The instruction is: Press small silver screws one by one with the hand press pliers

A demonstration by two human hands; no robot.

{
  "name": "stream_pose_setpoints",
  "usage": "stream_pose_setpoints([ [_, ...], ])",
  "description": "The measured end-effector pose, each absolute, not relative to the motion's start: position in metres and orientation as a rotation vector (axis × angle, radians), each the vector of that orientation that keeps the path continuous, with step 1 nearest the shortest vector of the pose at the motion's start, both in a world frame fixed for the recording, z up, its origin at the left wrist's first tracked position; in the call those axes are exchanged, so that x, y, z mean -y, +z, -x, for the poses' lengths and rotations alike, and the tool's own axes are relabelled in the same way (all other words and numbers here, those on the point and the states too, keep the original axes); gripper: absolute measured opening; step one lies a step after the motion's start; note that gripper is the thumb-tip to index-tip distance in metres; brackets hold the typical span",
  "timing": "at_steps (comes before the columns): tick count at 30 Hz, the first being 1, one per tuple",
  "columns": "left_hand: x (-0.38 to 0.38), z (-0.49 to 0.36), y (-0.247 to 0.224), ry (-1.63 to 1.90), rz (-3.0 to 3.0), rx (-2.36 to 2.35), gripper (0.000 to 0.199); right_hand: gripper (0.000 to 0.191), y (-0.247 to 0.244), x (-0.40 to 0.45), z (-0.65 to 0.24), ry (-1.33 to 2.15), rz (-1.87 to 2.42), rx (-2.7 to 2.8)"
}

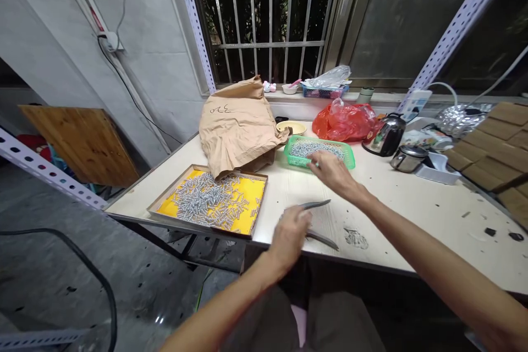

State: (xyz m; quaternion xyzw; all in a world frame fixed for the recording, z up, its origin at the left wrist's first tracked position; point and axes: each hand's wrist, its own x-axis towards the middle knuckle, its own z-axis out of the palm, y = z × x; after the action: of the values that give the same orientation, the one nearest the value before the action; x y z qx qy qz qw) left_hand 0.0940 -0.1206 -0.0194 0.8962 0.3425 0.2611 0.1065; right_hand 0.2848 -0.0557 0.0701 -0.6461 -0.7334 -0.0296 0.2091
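My left hand is closed over the middle of a metal tool with two curved arms, low over the table's front edge; its fingers are blurred. My right hand reaches to the front rim of a green basket that holds many small metal pieces. Its fingertips are pinched together, and anything between them is too small to make out. To the left, a shallow tray with a yellow bottom holds a heap of small metal springs or screws.
A large brown paper bag stands behind the tray. Beyond the basket are a yellow bowl and a red plastic bag. A kettle, a metal pot and cardboard boxes are at the right.
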Motion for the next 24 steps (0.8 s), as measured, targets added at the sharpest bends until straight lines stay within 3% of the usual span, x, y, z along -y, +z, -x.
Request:
stream_pose_setpoints([
  [4,0.070,-0.066,-0.001,0.456,-2.757,-1.354,0.030,0.030,0.021,0.128,-0.256,0.200,1.758,2.250],
  [10,0.043,-0.057,-0.004,0.064,-3.011,-1.147,0.023,0.023,-0.026,0.177,-0.234,0.034,1.798,2.215],
  [19,0.019,-0.027,0.019,0.660,-2.754,-1.535,0.027,0.019,-0.038,0.180,-0.246,-0.009,1.742,2.076],
  [24,0.007,-0.003,0.020,0.341,-2.702,-1.585,0.024,0.021,-0.047,0.185,-0.248,-0.007,1.684,2.045],
])
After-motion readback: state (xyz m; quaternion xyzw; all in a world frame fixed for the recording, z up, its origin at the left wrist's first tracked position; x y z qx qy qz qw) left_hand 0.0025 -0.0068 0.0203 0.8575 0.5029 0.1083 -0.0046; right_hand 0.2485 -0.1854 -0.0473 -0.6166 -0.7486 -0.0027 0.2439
